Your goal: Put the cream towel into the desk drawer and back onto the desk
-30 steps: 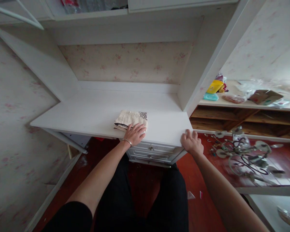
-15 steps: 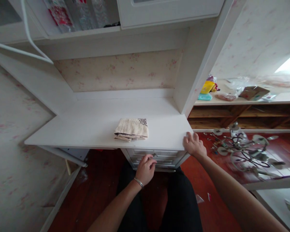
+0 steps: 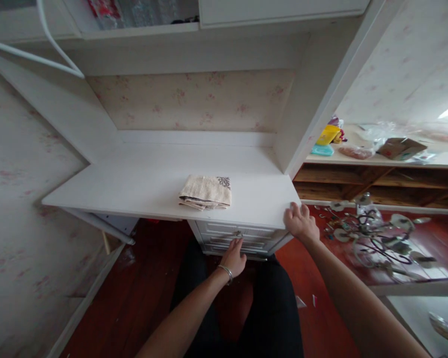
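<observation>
A white desk [image 3: 142, 186] stands before me, with a folded beige cloth [image 3: 206, 191] on top near its front edge. The cloth has a dark printed pattern at one corner. Below the desktop is a white drawer cabinet [image 3: 259, 233] with a small metal knob [image 3: 239, 233] on its top drawer. My left hand [image 3: 234, 257], a bracelet at its wrist, reaches up to the drawer front with fingers stretched out, tips just under the knob; whether they touch it I cannot tell. My right hand [image 3: 301, 223] grips the desk's front right corner, fingers curled over the edge.
Over the desk hangs a white shelf unit [image 3: 142, 34] with plastic bottles inside. At right, a metal chandelier [image 3: 381, 236] lies on the red floor [image 3: 309, 268]. Behind it a low wooden shelf [image 3: 324, 173] bears a yellow container [image 3: 327, 134] and a cardboard box [image 3: 401, 148].
My left hand has gone from loosely curled beside the drawer to fingers stretched toward its knob. The right hand stays on the desk corner. The view has shifted slightly.
</observation>
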Tool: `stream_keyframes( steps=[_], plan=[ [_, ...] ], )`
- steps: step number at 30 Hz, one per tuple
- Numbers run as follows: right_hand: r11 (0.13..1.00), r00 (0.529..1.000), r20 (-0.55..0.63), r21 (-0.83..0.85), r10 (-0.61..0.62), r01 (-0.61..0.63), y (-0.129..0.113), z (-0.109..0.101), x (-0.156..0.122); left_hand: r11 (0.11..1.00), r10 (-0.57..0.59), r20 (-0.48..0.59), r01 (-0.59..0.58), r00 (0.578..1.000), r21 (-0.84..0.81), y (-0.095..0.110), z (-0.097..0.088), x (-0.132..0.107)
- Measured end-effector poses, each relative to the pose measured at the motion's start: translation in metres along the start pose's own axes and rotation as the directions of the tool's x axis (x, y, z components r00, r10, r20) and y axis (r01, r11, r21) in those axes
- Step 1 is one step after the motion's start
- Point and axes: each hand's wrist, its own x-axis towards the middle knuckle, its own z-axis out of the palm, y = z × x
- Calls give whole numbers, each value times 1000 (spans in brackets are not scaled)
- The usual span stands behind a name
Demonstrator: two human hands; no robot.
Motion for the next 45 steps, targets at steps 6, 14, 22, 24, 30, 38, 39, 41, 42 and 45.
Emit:
stream_keyframes(
  steps=[6,14,22,24,30,38,39,41,42,45],
  plan=[
    [997,998,9,-50,-59,59,2,2,-3,1000,25,21,-25,999,1,1,-15,1],
    [997,998,30,50,57,-58,1,6,3,975,-47,49,35,998,218,13,-25,24],
    [998,997,54,18,52,-53,-1,-1,-3,956,-39,-23,44,999,289,19,-33,28],
    [999,998,50,6,32,-32,-1,-1,-3,954,-36,-32,44,999,298,21,-35,27],
    [997,997,39,19,69,-70,-1,1,0,948,-13,-28,21,1000,316,20,-38,28],
    [997,997,39,42,66,-68,1,3,-1,941,4,13,-8,1000,339,17,-43,28],
    [998,998,35,40,44,-46,1,2,-1,939,5,12,-9,1000,343,18,-43,27],
    [998,1000,17,55,22,-23,0,2,-1,936,8,2,-8,1000,352,19,-42,26],
    [997,999,5,74,36,-36,0,2,-1,935,6,-8,-3,1000,354,20,-42,25],
    [985,993,-2,130,115,-114,-2,2,0,937,-11,-34,22,999,349,24,-40,22]
  ],
)
